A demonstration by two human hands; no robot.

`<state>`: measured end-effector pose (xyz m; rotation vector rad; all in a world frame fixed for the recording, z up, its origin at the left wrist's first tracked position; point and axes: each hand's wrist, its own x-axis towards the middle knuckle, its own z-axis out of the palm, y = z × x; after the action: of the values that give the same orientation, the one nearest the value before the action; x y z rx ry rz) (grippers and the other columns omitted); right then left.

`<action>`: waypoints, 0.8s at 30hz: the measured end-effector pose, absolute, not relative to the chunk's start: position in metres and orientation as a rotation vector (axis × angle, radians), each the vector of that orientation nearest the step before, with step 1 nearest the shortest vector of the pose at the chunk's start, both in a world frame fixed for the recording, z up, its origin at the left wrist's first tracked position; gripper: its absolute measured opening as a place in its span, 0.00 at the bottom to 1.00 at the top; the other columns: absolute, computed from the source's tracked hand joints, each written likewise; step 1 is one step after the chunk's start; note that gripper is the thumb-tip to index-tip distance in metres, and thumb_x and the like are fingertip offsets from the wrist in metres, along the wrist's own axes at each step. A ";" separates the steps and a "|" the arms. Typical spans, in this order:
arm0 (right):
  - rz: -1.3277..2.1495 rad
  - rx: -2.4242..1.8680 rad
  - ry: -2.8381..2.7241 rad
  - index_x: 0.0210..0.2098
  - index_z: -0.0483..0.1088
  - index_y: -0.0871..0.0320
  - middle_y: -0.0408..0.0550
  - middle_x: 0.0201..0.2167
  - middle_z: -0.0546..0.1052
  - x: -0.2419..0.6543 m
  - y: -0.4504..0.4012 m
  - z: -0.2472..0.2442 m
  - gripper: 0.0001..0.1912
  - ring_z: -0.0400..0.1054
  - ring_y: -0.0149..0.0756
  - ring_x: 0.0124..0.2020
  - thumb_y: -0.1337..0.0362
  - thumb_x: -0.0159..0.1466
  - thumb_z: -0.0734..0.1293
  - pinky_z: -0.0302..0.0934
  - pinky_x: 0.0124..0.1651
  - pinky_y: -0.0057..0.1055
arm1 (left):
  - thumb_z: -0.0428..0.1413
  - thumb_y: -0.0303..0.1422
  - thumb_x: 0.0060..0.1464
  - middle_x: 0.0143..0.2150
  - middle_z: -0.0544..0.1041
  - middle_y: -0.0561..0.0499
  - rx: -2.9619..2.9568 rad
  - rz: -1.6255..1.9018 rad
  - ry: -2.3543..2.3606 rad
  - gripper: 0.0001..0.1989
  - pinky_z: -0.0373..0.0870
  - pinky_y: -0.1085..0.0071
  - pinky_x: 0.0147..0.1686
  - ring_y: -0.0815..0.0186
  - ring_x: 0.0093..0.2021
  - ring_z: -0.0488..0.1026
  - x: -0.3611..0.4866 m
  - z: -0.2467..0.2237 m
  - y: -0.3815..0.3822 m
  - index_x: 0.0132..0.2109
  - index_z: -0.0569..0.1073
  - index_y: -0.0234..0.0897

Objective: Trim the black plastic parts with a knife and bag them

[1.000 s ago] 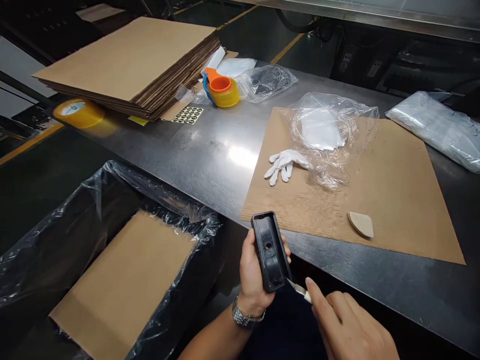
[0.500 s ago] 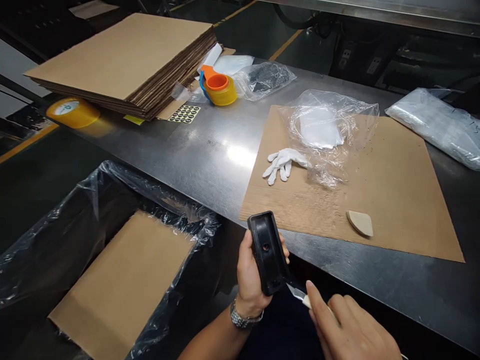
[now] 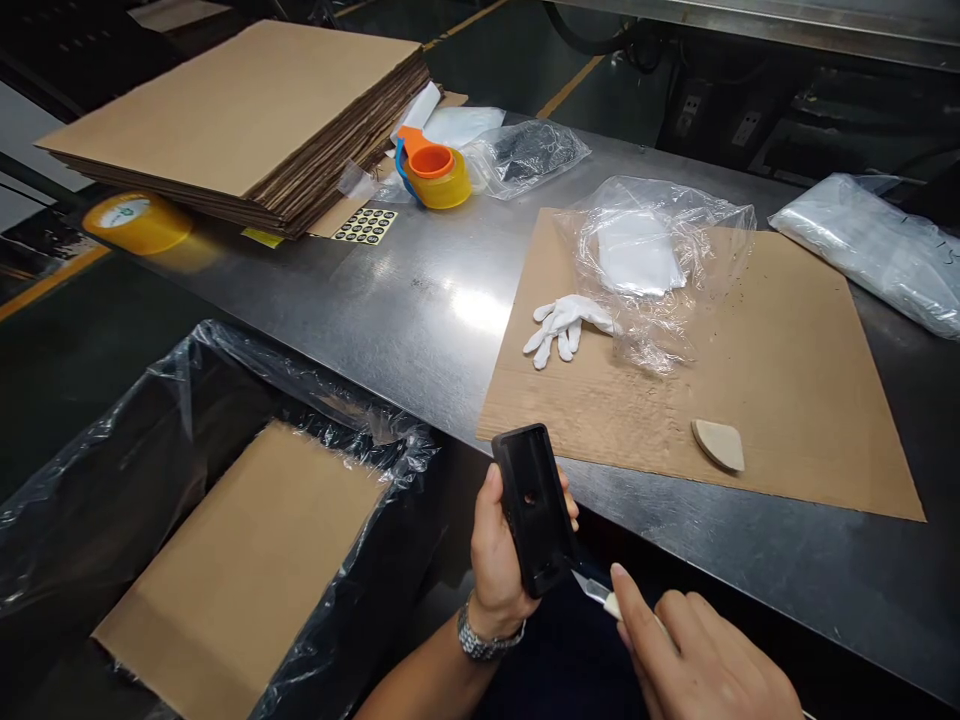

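Your left hand point(image 3: 491, 565) clamps the black housing point(image 3: 529, 530) at lower centre of frame, its hollow now darker; your right hand point(image 3: 697, 650) grips the knife point(image 3: 598, 591), blade still beside the housing's lower-right corner; work there apparently continues.

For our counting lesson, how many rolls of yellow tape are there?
2: one roll sits on the orange dispenser, and a loose roll lies beside the cardboard stack. Others may be hidden.

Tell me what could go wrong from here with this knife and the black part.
A slip could cut the bare left grip, since the knife points its way and the white glove lies on the cardboard sheet, unworn. The knife might also gouge the black part, as the tip sits at or very near a corner.
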<state>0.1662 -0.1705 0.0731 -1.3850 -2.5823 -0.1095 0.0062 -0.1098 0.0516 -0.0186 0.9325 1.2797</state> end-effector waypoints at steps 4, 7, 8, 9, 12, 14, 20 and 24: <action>-0.110 -1.387 -2.581 0.46 0.70 0.61 0.37 0.16 0.62 0.166 -0.170 0.073 0.13 0.57 0.23 0.16 0.66 0.66 0.58 0.49 0.21 0.26 | 0.45 0.47 0.55 0.29 0.74 0.47 -0.011 1.287 0.936 0.24 0.69 0.73 0.24 0.68 0.24 0.70 0.007 0.053 -0.111 0.34 0.75 0.31; -0.101 -1.372 -2.590 0.46 0.70 0.61 0.37 0.16 0.62 0.166 -0.169 0.072 0.13 0.57 0.23 0.16 0.66 0.66 0.58 0.49 0.21 0.26 | 0.45 0.47 0.55 0.29 0.74 0.47 -0.021 1.285 0.934 0.24 0.69 0.73 0.24 0.68 0.24 0.70 0.007 0.052 -0.110 0.34 0.75 0.31; -0.097 -1.373 -2.589 0.46 0.70 0.61 0.37 0.16 0.62 0.165 -0.169 0.072 0.13 0.57 0.23 0.16 0.66 0.66 0.58 0.49 0.21 0.26 | 0.45 0.47 0.55 0.29 0.74 0.47 -0.031 1.278 0.936 0.24 0.69 0.73 0.24 0.68 0.24 0.70 0.007 0.052 -0.110 0.34 0.75 0.30; -0.091 -1.376 -2.590 0.46 0.70 0.61 0.37 0.16 0.62 0.165 -0.168 0.073 0.13 0.57 0.23 0.16 0.66 0.66 0.58 0.49 0.21 0.26 | 0.45 0.47 0.55 0.29 0.74 0.47 -0.043 1.265 0.940 0.24 0.69 0.73 0.24 0.68 0.24 0.70 0.007 0.051 -0.109 0.33 0.75 0.30; -0.085 -1.401 -2.585 0.46 0.70 0.60 0.37 0.17 0.62 0.165 -0.169 0.074 0.13 0.57 0.23 0.16 0.67 0.66 0.58 0.48 0.21 0.26 | 0.44 0.46 0.56 0.28 0.74 0.46 -0.078 1.208 0.963 0.25 0.70 0.73 0.23 0.67 0.23 0.70 0.006 0.048 -0.108 0.33 0.75 0.28; -0.089 -1.412 -2.593 0.45 0.70 0.60 0.37 0.17 0.62 0.165 -0.169 0.075 0.13 0.57 0.23 0.16 0.67 0.66 0.57 0.47 0.20 0.25 | 0.43 0.45 0.57 0.27 0.74 0.46 -0.093 1.183 0.975 0.25 0.70 0.73 0.23 0.67 0.23 0.71 0.006 0.046 -0.108 0.33 0.75 0.28; -0.108 -1.385 -2.650 0.44 0.70 0.61 0.38 0.16 0.61 0.164 -0.164 0.079 0.15 0.58 0.23 0.15 0.70 0.66 0.54 0.48 0.20 0.24 | 0.42 0.44 0.58 0.26 0.74 0.46 -0.101 1.179 0.979 0.25 0.70 0.74 0.22 0.67 0.22 0.71 0.005 0.045 -0.107 0.33 0.75 0.28; -0.110 -1.363 -2.644 0.44 0.70 0.62 0.38 0.16 0.62 0.163 -0.161 0.081 0.15 0.58 0.23 0.15 0.70 0.65 0.54 0.48 0.20 0.25 | 0.42 0.44 0.58 0.26 0.74 0.47 -0.107 1.177 0.992 0.24 0.70 0.73 0.22 0.67 0.23 0.71 0.005 0.045 -0.106 0.33 0.74 0.28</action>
<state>0.1625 -0.1614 0.0811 -1.3630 -2.6438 -0.1103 0.0048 -0.1062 0.0449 -0.1069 0.9918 1.1772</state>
